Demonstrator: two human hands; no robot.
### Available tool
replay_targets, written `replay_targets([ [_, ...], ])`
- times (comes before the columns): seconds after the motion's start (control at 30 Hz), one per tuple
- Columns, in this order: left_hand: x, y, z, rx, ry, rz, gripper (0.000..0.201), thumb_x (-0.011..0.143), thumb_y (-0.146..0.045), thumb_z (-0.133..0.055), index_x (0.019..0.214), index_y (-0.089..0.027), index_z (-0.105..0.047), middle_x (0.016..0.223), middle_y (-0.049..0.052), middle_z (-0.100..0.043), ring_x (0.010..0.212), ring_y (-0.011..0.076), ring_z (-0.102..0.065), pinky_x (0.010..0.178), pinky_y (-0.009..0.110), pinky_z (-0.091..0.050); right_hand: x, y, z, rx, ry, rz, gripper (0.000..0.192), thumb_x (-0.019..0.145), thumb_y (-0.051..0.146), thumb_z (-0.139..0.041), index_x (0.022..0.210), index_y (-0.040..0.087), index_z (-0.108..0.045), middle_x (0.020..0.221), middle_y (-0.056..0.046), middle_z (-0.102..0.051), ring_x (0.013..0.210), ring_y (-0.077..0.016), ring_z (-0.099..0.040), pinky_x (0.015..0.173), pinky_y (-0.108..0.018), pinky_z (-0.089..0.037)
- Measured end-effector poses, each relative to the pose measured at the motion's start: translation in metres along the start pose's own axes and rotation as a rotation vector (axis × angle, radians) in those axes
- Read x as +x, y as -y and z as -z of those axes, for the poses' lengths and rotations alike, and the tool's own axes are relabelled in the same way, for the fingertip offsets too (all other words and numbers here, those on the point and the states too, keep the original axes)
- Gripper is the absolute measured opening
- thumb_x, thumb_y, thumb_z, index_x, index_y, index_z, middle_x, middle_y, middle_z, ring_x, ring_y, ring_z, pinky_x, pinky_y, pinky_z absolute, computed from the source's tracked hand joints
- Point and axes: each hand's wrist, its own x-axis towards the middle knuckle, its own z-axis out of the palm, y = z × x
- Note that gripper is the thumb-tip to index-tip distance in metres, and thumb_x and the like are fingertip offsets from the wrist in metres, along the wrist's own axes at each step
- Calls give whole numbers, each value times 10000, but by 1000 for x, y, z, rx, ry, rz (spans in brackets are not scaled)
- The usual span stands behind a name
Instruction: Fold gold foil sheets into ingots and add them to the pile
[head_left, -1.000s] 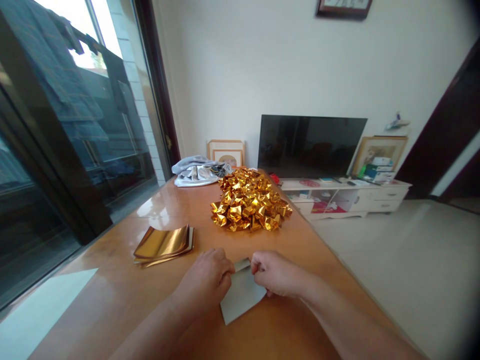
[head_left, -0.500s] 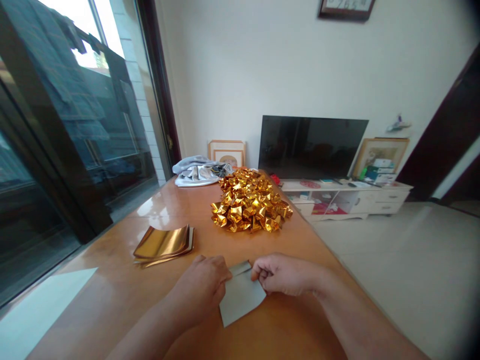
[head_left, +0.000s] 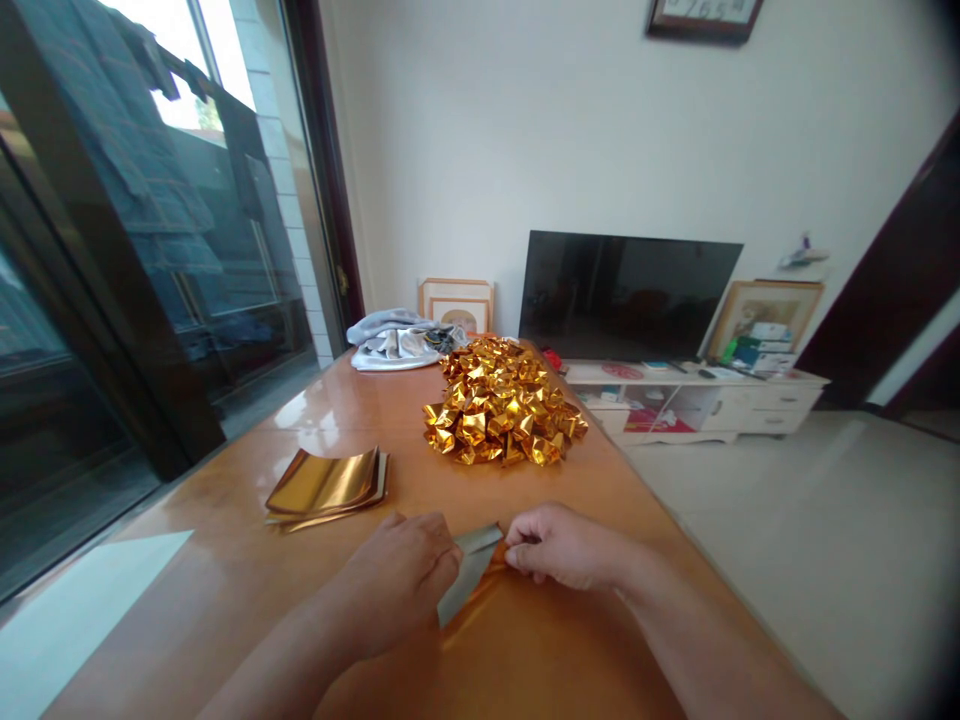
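Note:
A sheet of foil paper [head_left: 466, 574], grey on its back and gold on its face, lies partly folded on the wooden table [head_left: 225, 590] right in front of me. My left hand [head_left: 401, 575] presses on its left side. My right hand [head_left: 559, 547] pinches its far right corner, and a gold edge shows beneath the fold. A stack of flat gold sheets [head_left: 328, 485] rests to the left of my hands. Farther along the table sits a heap of folded gold paper pieces [head_left: 501, 413].
A bundle of grey cloth [head_left: 394, 343] lies at the table's far end. Sliding glass doors [head_left: 135, 260] run along the left. Beyond the table stand a television [head_left: 626, 295] on a low white cabinet [head_left: 705, 400], and tiled floor [head_left: 795, 540] spreads to the right.
The grey sheet has been folded over: less of its grey back shows and a gold edge has appeared. Both hands stayed on it, shifting slightly.

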Motion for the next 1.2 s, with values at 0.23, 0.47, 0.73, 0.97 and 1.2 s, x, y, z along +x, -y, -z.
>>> replay_targets([
  [0.23,4,7,-9,-63,-33,9,569,1038,-469,-206,868,-179,-665,867,66,-651,791,193,-615,710,309,-407,5,-2,-9,-34,-115,-61,154,833,281,-575,738,168,-618,567,44,-532,488,-81,-448,453,-174,-314],
  [0.47,9,9,-17,-55,-66,83,270,966,-345,-427,958,-204,-656,954,66,-680,909,227,-628,740,307,-425,13,-13,-16,-159,-250,-127,191,830,324,-561,741,176,-643,544,46,-539,464,-82,-422,436,-206,-230],
  [0.73,14,14,-30,-19,-75,112,174,915,-262,-461,1015,-208,-593,1025,69,-676,990,246,-617,804,331,-428,14,-7,-20,-356,-365,-120,211,822,334,-600,678,183,-633,592,31,-577,533,-95,-448,495,-243,-218],
  [0.97,14,8,-26,62,-37,108,162,918,-229,-430,947,-195,-586,1006,91,-660,947,238,-616,762,316,-423,9,3,-24,-398,-435,-101,128,826,331,-635,825,205,-611,754,6,-646,657,-122,-513,561,-230,-256],
  [1.2,16,9,-28,69,-41,112,164,920,-210,-427,936,-189,-589,996,97,-658,918,233,-614,750,313,-425,2,16,-20,-413,-344,-48,132,895,293,-565,937,237,-678,876,-16,-714,783,-151,-603,638,-231,-323],
])
